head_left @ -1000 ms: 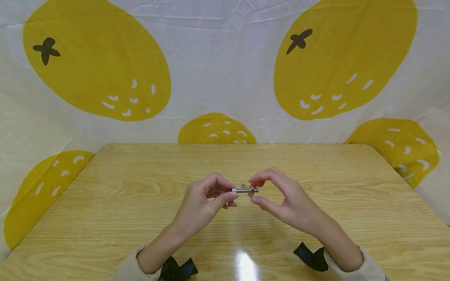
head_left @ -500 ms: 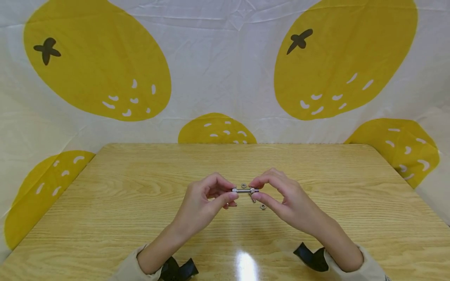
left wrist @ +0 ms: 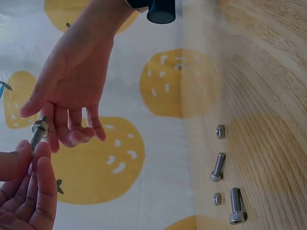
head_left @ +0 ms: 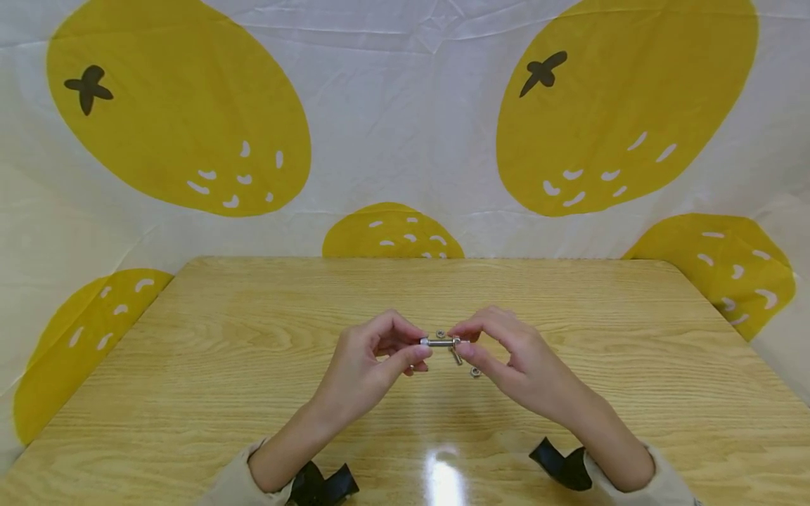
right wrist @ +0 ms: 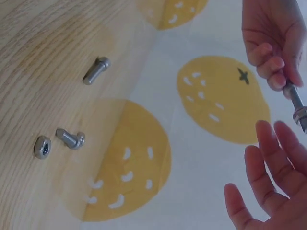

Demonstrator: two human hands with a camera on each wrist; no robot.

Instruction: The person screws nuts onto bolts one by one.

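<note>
Your held bolt [head_left: 438,343] is up above the worktop [head_left: 253,393], roughly level, between both hands. Your left hand [head_left: 367,362] has its head end pinched between thumb and fingers; those are closed up tight on it. Your right hand [head_left: 528,362] is at the other end: thumb and index sit a little apart around the threaded nut [head_left: 455,342], remaining fingers loose; can't tell if they actually grip it. Progress: threaded nut is on the held bolt near the tip, bare shank between it and the head, so I'd call this pair started, not run up. Left over, as far as shown: far nut [head_left: 441,334], lying just beyond the held bolt; near loose bolt [head_left: 457,357], on your side of it, by the nut end; near nut [head_left: 476,372], closer to you and right of it; second loose bolt [left wrist: 237,206], below it, mostly hidden in the head view. None of these looks paired, so judge it early: one assembly partway, loose pieces untouched.
</note>
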